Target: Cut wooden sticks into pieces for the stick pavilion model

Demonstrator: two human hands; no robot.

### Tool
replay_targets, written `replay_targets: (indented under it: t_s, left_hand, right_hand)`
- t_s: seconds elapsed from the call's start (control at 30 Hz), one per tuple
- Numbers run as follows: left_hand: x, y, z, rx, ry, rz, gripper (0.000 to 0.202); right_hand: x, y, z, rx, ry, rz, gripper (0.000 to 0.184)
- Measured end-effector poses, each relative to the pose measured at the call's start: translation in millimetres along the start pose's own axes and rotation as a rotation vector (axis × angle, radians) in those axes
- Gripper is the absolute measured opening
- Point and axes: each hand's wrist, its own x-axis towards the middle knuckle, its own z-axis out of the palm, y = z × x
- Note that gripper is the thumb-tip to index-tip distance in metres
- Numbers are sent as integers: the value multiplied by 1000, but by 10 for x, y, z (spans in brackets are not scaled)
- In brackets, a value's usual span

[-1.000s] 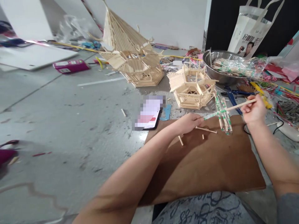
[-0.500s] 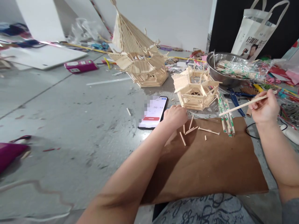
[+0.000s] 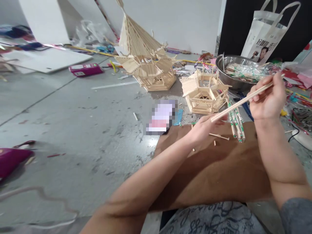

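My right hand (image 3: 268, 99) is closed around a pair of pale wooden chopsticks (image 3: 240, 102), holding them slanted down to the left. Their lower ends reach over my left hand (image 3: 203, 128), which is above the brown board (image 3: 219, 175). The left fingers stretch to the right behind the chopstick tips, partly hidden, and appear open; touching or apart I cannot tell. Short cut stick pieces (image 3: 219, 136) lie on the board around it. Wrapped chopsticks (image 3: 236, 122) rest at its far right edge. Just beyond my hands stands a small hexagonal stick structure (image 3: 204, 94).
A taller stick tower (image 3: 148, 61) stands behind, left of the small structure. The phone (image 3: 159, 118) lies beside the board, near a blue piece (image 3: 178, 117). A metal bowl (image 3: 221, 73) holds wrapped chopsticks; a white bag (image 3: 263, 39) is behind. Blue-handled pliers (image 3: 246, 105) are partly covered.
My left hand has moved right, away from the phone, uncovering the blue piece. My right hand has come left with the chopsticks, bringing their tips over my left hand.
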Motion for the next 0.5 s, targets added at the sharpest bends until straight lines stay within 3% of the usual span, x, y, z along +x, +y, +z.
replay_targets:
  t_s: [0.07, 0.13, 0.27, 0.4, 0.5]
  left_hand:
    - [53, -89, 226, -418, -78, -145, 54]
    - [106, -131, 465, -644, -177, -264, 53]
    - [134, -103, 837, -960, -199, -416, 28]
    - [50, -138, 1074, -1158, -219, -467, 27]
    - [-51, -238, 1275, -1195, -267, -601, 33]
  right_hand:
    - [38, -116, 211, 109, 39, -52, 40]
    - [60, -180, 427, 214, 65, -101, 39]
    - [102, -245, 730, 297, 89, -147, 36]
    - [203, -437, 839, 236, 64, -200, 42]
    - [292, -594, 890, 198, 14, -277, 52]
